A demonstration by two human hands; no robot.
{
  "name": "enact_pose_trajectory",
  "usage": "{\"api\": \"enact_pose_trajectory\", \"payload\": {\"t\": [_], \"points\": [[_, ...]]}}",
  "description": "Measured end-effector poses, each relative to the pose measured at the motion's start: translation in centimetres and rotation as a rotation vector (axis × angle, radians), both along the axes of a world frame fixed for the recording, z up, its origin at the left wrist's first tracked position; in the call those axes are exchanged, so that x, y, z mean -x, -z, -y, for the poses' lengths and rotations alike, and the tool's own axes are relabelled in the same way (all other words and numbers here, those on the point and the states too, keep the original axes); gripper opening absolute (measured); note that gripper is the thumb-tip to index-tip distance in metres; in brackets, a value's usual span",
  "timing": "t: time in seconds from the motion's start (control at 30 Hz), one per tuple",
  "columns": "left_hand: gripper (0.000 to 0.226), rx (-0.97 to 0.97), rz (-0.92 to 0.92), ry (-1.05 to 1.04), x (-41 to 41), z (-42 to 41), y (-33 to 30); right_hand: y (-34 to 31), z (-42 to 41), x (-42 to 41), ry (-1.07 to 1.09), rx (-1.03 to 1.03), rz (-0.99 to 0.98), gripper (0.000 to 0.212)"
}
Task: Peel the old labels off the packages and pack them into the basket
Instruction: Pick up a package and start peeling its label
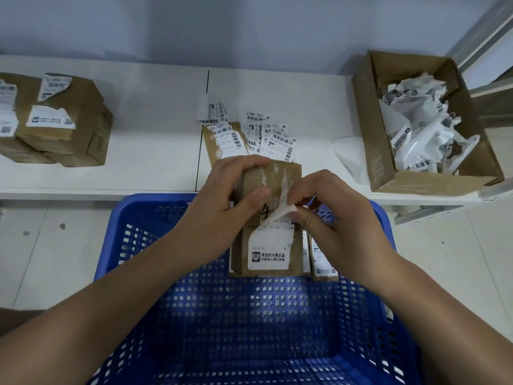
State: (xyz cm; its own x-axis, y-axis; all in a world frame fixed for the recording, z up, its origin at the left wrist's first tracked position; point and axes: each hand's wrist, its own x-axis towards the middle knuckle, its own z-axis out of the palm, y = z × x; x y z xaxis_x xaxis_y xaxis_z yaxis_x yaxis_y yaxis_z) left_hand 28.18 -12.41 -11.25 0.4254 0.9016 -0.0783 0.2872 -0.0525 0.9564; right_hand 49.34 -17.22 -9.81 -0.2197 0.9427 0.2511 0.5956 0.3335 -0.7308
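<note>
Right hand [330, 218] pinches the label [270, 243] flap; left hand [219, 207] grips the package [266, 218] over the basket [172, 301] at 12 o'clock. Risk: label looks likely to tear, leaving scraps. Basket holds another package [323, 257]; box [380, 168] at 2 o'clock holds peeled labels.

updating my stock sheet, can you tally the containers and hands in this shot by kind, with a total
blue plastic basket: 1
open cardboard box of peeled label scraps: 1
left hand, gripping the held package: 1
right hand, pinching the old label: 1
total: 4
</note>
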Motion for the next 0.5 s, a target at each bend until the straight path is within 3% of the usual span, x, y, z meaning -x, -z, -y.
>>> {"api": "enact_pose_trajectory", "payload": {"t": [0.23,0.37,0.5], "points": [[0.044,-0.037,-0.017,-0.135,0.3,-0.8,0.0,-0.7,0.3,-0.3,-0.036,-0.068,0.037,0.013],[0.042,-0.094,-0.072,-0.194,0.9,-1.6,0.0,-0.6,0.6,-0.4,-0.013,0.052,0.004,0.016],[0.047,-0.127,-0.109,-0.102,0.2,-1.0,0.4,-0.5,0.8,0.3,0.035,0.172,-0.123,0.017]]}}
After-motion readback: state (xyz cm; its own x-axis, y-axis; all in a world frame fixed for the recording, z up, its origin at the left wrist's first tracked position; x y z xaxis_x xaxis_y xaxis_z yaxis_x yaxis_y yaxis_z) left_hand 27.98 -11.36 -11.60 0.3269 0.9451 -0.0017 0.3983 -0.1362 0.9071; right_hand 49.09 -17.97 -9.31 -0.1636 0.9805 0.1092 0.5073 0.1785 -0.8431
